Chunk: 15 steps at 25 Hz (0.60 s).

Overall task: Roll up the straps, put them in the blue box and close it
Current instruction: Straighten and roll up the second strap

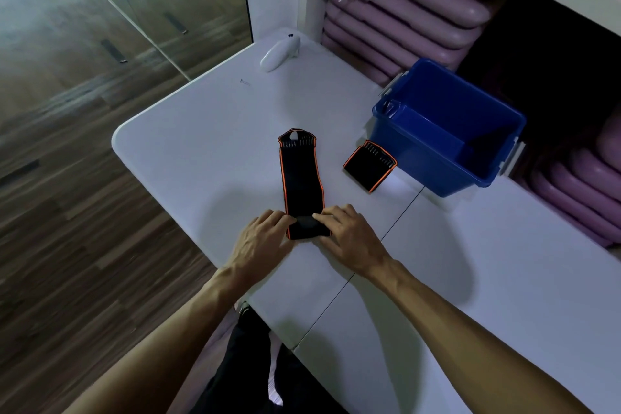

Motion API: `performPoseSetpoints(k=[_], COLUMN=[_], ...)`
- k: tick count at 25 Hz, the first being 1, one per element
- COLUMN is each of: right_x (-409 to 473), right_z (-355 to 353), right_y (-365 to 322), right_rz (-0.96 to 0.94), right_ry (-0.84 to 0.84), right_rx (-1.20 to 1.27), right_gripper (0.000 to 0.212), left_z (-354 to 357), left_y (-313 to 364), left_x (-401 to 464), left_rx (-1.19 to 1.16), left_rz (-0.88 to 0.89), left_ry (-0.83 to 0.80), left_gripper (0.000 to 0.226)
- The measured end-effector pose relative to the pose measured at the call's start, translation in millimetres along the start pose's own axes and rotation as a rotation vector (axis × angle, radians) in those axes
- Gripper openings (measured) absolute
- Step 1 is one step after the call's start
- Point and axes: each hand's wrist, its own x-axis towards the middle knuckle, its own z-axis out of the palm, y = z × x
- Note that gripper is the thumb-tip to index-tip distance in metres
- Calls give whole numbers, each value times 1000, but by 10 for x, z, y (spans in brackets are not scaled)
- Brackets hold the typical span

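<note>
A black strap with orange edging (pixel 300 175) lies stretched out on the white table (pixel 188 144), its near end turned over into a small roll. My left hand (pixel 265 235) and my right hand (pixel 346 235) pinch that rolled end from either side. A second black and orange strap (pixel 369 165) lies folded short beside the blue box (pixel 447 131). The box stands open at the right, and I see no lid on it. White latches hang at its ends.
A white handheld device (pixel 280 52) lies at the table's far corner, with a small screw (pixel 244 81) near it. Stacked purple mats (pixel 403 17) fill the shelves behind and to the right. Wood floor lies off the table's left edge.
</note>
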Motion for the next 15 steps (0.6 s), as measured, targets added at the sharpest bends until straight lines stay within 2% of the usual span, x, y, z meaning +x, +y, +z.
performPoseSetpoints(k=[4,8,12,15], right_x=[-2,121,211,263], right_z=[-75,-106,-83,-59], right_y=[50,-49,-97,-111], right_rz=[68,195,236,230], right_ry=[-95,-31,49,58], right_rx=[267,430,442,373], right_gripper=[38,24,16,21], left_z=[-50,-18,5,-7], left_y=[27,110,187,196], left_x=[-25,44,203,193], left_rx=[-118,-214,-147,-46], left_rz=[-88,-331,-522,-580], left_ry=[-54,-54,-78,0], left_gripper=[50,44,44,39])
